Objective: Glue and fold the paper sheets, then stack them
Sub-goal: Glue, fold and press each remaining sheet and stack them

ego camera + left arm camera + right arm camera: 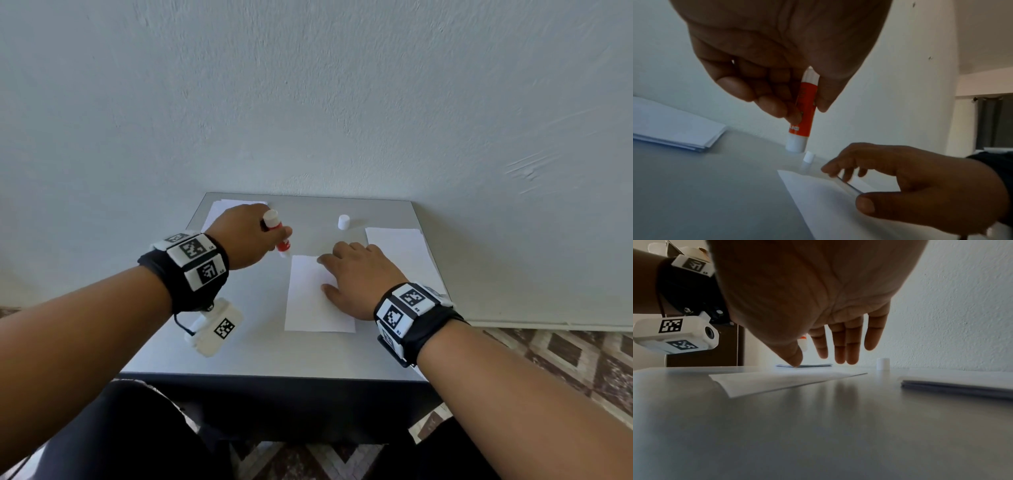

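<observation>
The grey, smooth-topped square worktop stands against a pale textured wall. At its far right edge lies a pile of white paper sheets; a second, thinner pile of white paper sits in the far left corner, partly hidden behind the left arm. Whether either pile is already folded cannot be told. Near the middle lies a single white paper sheet, its long side running from the near edge toward the far edge.

The right hand rests on that sheet's right side with fingers straight and spread, the thumb pressing the paper down. The left hand has its fingers curled round a red glue stick with white ends, uncapped end pointing down just beyond the sheet's far left corner; whether the end touches the worktop is unclear. A small white cylindrical cap stands upright toward the far edge.

Judged from here, gluing is about to begin. The sheet is held on one side only, so a sticky stroke could drag or wrinkle the free left edge. A stroke starting off the paper would smear the worktop, and later sheets might stick there.
</observation>
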